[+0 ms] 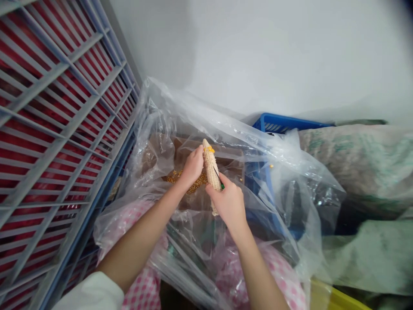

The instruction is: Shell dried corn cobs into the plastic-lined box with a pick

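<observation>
An upright, slightly tilted corn cob (211, 168) shows pale, mostly bare rows, with a few yellow kernels (210, 149) left near its tip. My left hand (194, 165) is closed against the upper left side of the cob. Around a thin, dark-pointed tool with a green handle (222, 186) my right hand (229, 200) is closed, its thumb lying across the lower cob. The tool's point rests at the cob's right side. Loose corn kernels (195, 186) lie below on the clear plastic sheet (158, 168). My fingers hide part of the tool.
A grey slatted crate (69, 116) with red contents rises at left. To the right are a blue basket (280, 122) partly under the plastic, woven sacks (361, 163) and a yellow container edge (335, 299). A pale wall (274, 51) stands behind. Pink-patterned cloth (142, 280) covers my legs.
</observation>
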`<state>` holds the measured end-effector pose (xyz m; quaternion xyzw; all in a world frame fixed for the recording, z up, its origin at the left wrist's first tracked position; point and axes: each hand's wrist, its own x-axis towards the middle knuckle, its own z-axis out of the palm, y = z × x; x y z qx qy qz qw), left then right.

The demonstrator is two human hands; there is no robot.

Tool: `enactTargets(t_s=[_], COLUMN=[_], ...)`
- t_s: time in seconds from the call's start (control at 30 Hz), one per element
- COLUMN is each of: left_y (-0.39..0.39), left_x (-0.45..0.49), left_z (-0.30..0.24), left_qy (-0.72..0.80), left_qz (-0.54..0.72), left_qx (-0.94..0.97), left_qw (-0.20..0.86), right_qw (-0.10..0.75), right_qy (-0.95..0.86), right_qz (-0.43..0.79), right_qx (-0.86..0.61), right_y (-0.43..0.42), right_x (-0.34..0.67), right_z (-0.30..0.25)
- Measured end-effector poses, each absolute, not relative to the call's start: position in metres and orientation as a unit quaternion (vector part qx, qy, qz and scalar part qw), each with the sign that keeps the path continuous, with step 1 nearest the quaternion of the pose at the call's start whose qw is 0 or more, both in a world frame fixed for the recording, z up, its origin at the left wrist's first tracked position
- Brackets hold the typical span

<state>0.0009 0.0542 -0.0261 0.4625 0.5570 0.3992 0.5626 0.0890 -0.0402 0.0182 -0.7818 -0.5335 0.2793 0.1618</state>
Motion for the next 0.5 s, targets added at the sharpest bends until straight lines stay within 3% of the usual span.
enactTargets(t_s=[0.33, 0.5], left_y=[0.048, 0.044], left_x=[0.009, 0.014], left_z=[-0.02, -0.024], left_qy=[0.578, 0.583], left_qz=[0.423, 0.464], left_qx=[0.418, 0.393], left_qw=[0.559, 0.539], right_qw=[0.09, 0.118], right_qy=[-0.553, -0.566], right_qz=[0.228, 0.247], right_qx=[-0.797, -0.777], right_y=[-0.039, -0.038], right_x=[0.079, 0.079], right_z=[0.018, 0.017])
